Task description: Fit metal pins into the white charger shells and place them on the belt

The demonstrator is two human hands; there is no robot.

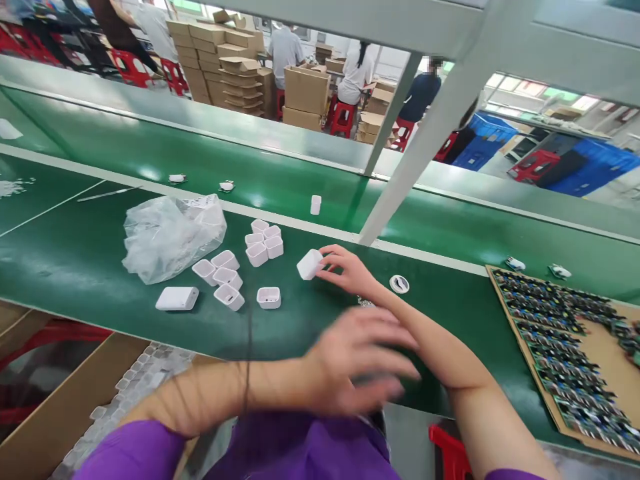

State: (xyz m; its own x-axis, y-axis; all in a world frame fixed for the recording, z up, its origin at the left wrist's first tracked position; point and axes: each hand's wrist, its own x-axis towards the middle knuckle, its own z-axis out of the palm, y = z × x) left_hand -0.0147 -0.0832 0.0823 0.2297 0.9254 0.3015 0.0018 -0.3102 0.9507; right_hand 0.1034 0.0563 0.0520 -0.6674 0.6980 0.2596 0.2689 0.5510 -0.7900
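Note:
My right hand (345,268) reaches out over the green bench with its fingers closed on a white charger housing (310,264), which is tilted. Blurred by motion, my left hand (360,363) hovers near the bench's front edge, fingers stretched and apart, with nothing seen in it. Left of the held housing stand several open white housings in a cluster (265,243), and a second cluster (223,277) sits nearer to me. A single open housing (269,298) stands apart from them. A closed white charger block (177,299) lies at their left.
A clear plastic bag (173,233) lies left of the housings. At right, a cardboard tray (600,353) carries rows of circuit boards. A round white roll (399,285) lies beyond my right forearm. A grey metal post (425,153) rises at the bench's back edge.

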